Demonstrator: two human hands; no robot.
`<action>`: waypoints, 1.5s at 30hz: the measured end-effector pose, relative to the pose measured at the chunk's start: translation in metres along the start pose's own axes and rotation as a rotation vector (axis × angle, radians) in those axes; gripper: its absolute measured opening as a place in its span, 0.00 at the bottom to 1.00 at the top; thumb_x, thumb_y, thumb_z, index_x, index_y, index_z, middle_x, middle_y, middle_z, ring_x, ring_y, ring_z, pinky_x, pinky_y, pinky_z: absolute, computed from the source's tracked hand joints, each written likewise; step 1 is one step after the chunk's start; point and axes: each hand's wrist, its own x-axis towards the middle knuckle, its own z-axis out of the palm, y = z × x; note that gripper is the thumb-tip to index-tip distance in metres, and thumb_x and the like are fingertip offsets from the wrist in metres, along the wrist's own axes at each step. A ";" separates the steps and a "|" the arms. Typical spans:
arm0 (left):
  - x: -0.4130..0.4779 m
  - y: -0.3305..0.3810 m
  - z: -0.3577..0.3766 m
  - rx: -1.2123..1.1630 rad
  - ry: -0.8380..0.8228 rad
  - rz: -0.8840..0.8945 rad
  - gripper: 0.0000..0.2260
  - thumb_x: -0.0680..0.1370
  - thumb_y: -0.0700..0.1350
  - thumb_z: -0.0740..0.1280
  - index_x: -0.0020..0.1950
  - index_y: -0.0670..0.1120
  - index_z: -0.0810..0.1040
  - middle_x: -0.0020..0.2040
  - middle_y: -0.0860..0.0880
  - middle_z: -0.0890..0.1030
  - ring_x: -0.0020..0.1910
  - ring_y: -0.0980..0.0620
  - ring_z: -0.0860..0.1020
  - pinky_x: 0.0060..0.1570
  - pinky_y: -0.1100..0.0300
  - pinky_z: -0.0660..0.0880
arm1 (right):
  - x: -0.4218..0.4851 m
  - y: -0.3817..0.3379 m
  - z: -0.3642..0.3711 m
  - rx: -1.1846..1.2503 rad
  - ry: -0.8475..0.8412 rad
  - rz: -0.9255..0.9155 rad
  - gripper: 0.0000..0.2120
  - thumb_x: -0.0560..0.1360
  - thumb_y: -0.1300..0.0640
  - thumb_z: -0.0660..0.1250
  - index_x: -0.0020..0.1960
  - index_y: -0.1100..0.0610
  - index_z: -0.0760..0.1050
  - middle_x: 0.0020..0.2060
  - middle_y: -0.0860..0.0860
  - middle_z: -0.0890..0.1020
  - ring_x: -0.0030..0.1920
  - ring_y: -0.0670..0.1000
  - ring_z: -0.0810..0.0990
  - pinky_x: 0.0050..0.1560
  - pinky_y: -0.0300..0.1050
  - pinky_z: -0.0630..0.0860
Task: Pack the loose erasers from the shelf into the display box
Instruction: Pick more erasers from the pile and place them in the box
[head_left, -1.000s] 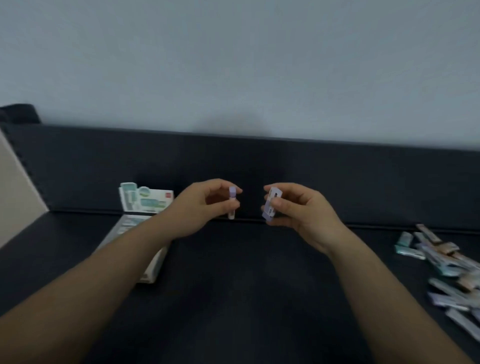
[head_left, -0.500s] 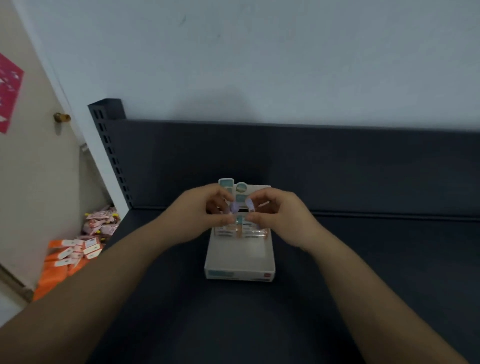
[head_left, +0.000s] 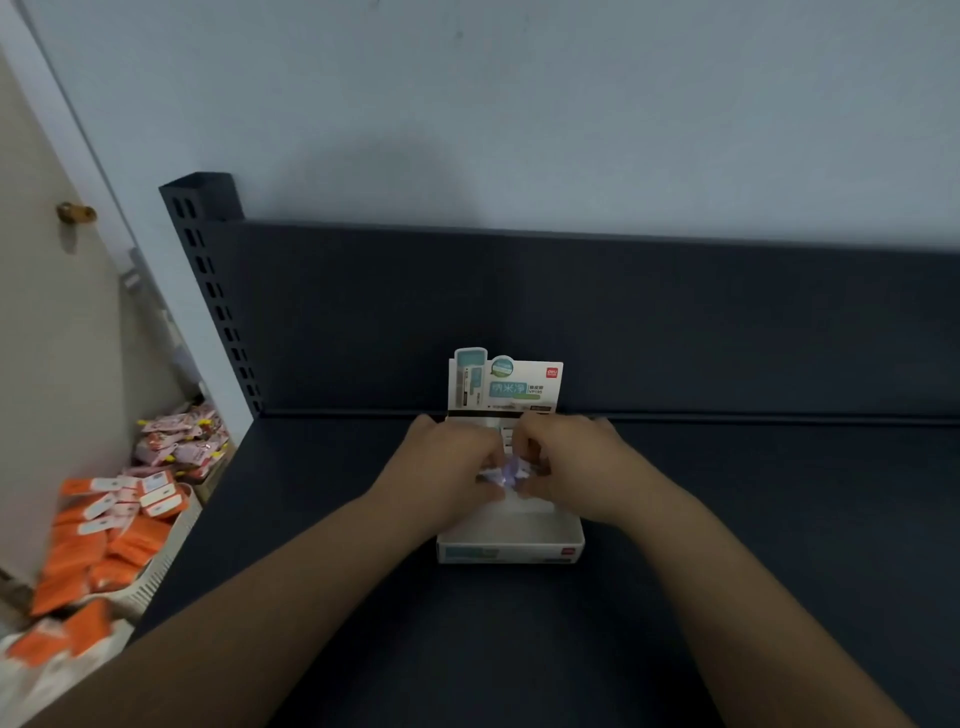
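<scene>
The white display box (head_left: 511, 548) with its upright printed back card (head_left: 505, 387) stands on the dark shelf against the back panel. My left hand (head_left: 447, 465) and my right hand (head_left: 571, 462) are both lowered into the box, fingertips almost touching. Each pinches a purple-wrapped eraser (head_left: 506, 474); the two erasers meet between my fingers, blurred. Rows of packed erasers (head_left: 505, 434) show at the back of the box, mostly hidden by my hands.
The dark shelf (head_left: 753, 519) has a raised back panel and a slotted upright post (head_left: 218, 296) at the left. Beyond the shelf's left edge, a basket with orange packets (head_left: 114, 540) and pink packets (head_left: 182, 436) sit lower down by a door.
My view swung left from the loose eraser pile to the box. Both hands carried their erasers from mid-air above the shelf down into the box.
</scene>
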 end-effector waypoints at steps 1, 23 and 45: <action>-0.001 -0.001 0.001 0.027 0.012 -0.001 0.05 0.72 0.55 0.69 0.45 0.57 0.76 0.46 0.56 0.80 0.48 0.56 0.75 0.49 0.58 0.61 | 0.001 -0.002 0.001 -0.032 0.010 -0.009 0.11 0.70 0.47 0.71 0.46 0.46 0.69 0.44 0.42 0.75 0.48 0.48 0.74 0.51 0.48 0.67; -0.008 -0.003 0.001 0.024 0.016 -0.094 0.05 0.73 0.47 0.67 0.46 0.57 0.80 0.44 0.59 0.77 0.49 0.57 0.75 0.47 0.58 0.58 | 0.000 -0.004 0.010 -0.035 -0.014 0.015 0.04 0.74 0.58 0.67 0.45 0.53 0.72 0.47 0.49 0.72 0.47 0.50 0.72 0.45 0.42 0.68; -0.006 -0.005 0.002 0.034 -0.016 -0.068 0.07 0.70 0.47 0.67 0.45 0.59 0.77 0.45 0.60 0.76 0.47 0.59 0.73 0.49 0.58 0.63 | -0.003 -0.002 0.010 -0.055 -0.022 -0.054 0.06 0.74 0.59 0.64 0.49 0.52 0.75 0.49 0.48 0.76 0.47 0.50 0.74 0.44 0.46 0.74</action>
